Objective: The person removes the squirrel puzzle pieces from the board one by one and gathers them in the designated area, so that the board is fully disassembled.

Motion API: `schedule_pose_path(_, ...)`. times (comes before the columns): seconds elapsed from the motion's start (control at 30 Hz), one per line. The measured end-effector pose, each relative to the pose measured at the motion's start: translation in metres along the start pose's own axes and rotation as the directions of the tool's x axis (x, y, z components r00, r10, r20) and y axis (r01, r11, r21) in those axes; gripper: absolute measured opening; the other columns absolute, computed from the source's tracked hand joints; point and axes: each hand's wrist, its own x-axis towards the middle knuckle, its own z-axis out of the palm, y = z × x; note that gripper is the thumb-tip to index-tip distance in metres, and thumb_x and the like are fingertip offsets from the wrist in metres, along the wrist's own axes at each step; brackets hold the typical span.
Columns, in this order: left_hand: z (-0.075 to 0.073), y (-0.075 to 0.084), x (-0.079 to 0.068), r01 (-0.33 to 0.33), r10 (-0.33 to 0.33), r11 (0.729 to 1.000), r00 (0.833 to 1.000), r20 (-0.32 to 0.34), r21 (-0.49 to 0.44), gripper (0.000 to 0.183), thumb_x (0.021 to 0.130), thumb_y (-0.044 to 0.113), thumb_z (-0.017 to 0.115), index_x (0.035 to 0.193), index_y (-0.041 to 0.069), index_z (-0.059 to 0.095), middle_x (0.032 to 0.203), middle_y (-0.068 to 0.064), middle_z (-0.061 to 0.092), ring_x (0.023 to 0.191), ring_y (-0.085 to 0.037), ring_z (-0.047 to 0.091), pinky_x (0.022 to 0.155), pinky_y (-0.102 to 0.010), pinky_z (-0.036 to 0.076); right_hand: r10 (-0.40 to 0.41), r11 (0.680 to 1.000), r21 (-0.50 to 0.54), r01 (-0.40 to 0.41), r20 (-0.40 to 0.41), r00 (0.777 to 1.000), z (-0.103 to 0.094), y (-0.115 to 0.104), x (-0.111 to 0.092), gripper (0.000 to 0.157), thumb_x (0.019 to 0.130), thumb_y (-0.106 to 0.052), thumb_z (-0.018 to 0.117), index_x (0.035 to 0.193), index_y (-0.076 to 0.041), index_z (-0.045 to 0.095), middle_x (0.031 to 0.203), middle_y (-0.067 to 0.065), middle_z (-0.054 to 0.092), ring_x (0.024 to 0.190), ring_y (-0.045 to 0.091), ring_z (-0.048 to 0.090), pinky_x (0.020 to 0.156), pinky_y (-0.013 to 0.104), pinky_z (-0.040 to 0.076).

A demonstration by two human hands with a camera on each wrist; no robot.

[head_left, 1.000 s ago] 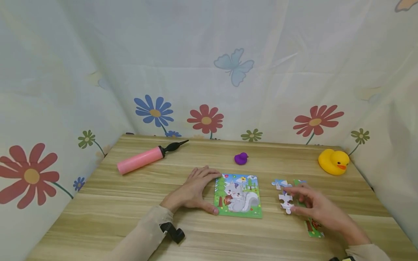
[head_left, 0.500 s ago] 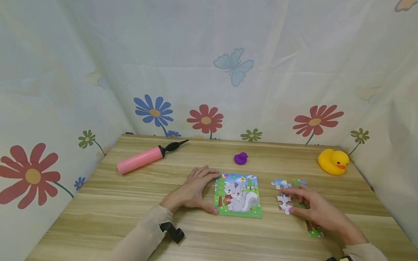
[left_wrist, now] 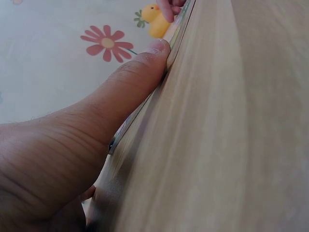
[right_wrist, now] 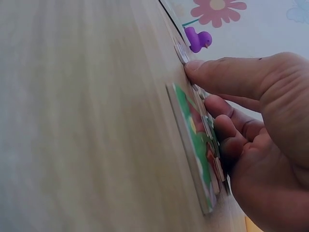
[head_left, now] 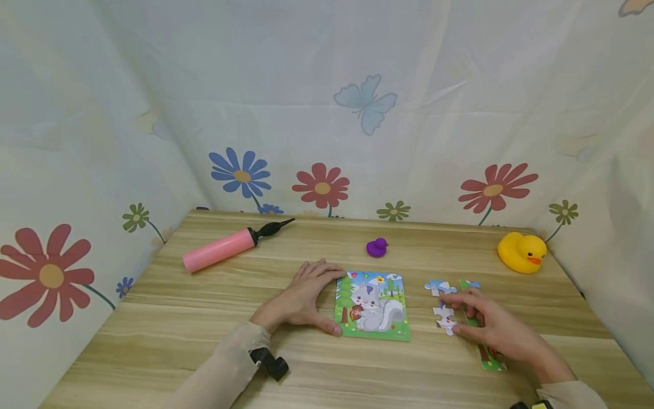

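Note:
A square picture board [head_left: 378,309] shows a grey squirrel holding a nut. My left hand [head_left: 301,298] lies along its left side, fingertips at the upper corner and thumb near the lower one. In the left wrist view that thumb [left_wrist: 137,72] rests straight against the board's edge. My right hand [head_left: 493,326] pinches joined white puzzle pieces [head_left: 444,317] between index finger and thumb. A blue-sky puzzle piece [head_left: 439,287] sits just behind them. Under the right palm runs a green strip of puzzle pieces [head_left: 490,359], partly hidden; the right wrist view shows the strip's thick edge [right_wrist: 190,145].
A pink hand pump [head_left: 219,251] with a black nozzle lies at the back left. Behind the board stands a small purple duck [head_left: 377,247]. A larger yellow duck [head_left: 521,253] is at the back right. Flowered curtains surround the wooden table [head_left: 317,375].
My right hand has shifted slightly left with the white pieces, which turned a little and lie closer to the blue-sky piece. The left hand and the board stay put.

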Motion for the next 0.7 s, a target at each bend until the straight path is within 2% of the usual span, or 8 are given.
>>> schedule_pose_path(0.53, 0.0002, -0.0016, -0.0001, -0.006, 0.006, 1.000, 1.000, -0.001, 0.014, 0.120, 0.074, 0.072, 0.096, 0.171, 0.024, 0.045, 0.175, -0.001, 0.039, 0.171, -0.040, 0.016, 0.139, -0.064, 0.001, 0.016, 0.999, 0.033, -0.016, 0.013, 1.000, -0.0014, -0.0017, 0.0000, 0.050, 0.101, -0.020, 0.085, 0.148, -0.017, 0.069, 0.106, 0.003, 0.058, 0.086, 0.017, 0.050, 0.064, 0.027, 0.044)
schedule_pose_path(0.7, -0.0004, -0.0008, -0.0005, -0.007, 0.007, 1.000, 1.000, 0.000, 0.013, 0.120, 0.074, 0.072, 0.096, 0.171, 0.024, 0.045, 0.175, -0.001, 0.039, 0.171, -0.040, 0.016, 0.139, -0.064, 0.002, 0.046, 0.998, 0.054, -0.046, 0.002, 0.999, -0.0015, -0.0007, 0.0003, 0.052, 0.101, -0.020, 0.085, 0.151, -0.017, 0.067, 0.115, 0.002, 0.066, 0.084, 0.016, 0.051, 0.062, 0.026, 0.045)
